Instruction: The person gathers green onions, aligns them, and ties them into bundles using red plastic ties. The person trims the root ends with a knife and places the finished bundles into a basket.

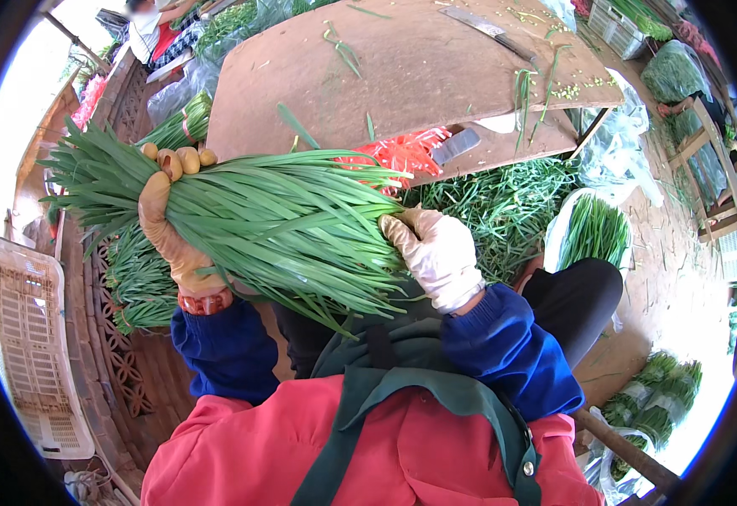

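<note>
A large bunch of long flat green leaves, likely garlic chives [280, 221], lies across in front of me above my lap. Gloved in thin yellowish rubber, my left hand [175, 209] grips it near the leaf-tip end, fingers wrapped over the top. At the cut-stem end on the right, my right hand [431, 253], in a pale glove, touches the stems with thumb and bent fingers; whether it pinches any is hard to tell. Behind the bunch stands a wooden table [343, 95] with a cleaver [488, 31] and loose leaves on it.
Red plastic strips [406, 152] and another blade [455, 147] lie on the lower shelf. Loose greens [513, 209] heap beneath it, beside a lined container of chives [596, 231]. Tied bunches [141, 278] lie at left, near a plastic crate [33, 341]. Another person [147, 31] sits at upper left.
</note>
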### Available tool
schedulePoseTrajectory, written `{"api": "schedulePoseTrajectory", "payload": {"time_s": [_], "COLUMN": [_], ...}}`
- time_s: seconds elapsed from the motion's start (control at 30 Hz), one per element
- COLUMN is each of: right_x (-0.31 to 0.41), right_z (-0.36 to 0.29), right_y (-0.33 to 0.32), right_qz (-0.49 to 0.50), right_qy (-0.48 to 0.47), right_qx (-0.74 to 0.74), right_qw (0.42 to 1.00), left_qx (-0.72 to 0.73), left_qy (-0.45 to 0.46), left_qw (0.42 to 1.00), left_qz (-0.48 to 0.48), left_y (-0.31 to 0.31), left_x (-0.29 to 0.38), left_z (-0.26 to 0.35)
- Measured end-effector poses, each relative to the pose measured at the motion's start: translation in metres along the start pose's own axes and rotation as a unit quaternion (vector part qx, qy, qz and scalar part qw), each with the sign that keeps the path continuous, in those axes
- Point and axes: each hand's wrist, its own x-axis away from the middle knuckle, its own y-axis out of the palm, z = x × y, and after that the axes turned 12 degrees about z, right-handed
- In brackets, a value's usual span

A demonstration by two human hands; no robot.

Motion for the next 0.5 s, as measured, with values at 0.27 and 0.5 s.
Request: {"api": "schedulePoseTrajectory", "payload": {"time_s": [0.27, 0.5], "right_x": [0.002, 0.018], "right_z": [0.022, 0.147], "right_y": [0.021, -0.010], "right_qz": [0.149, -0.092], "right_qy": [-0.054, 0.102], "right_qx": [0.027, 0.369], "right_qw": [0.987, 0.919], "left_qx": [-0.004, 0.043], "left_qy": [-0.016, -0.009], "left_qw": [1.000, 0.998], "left_qz": [0.011, 0.046], "left_y": [-0.011, -0.030], "left_x": [0.001, -0.012], "left_z": [0.000, 0.015]}}
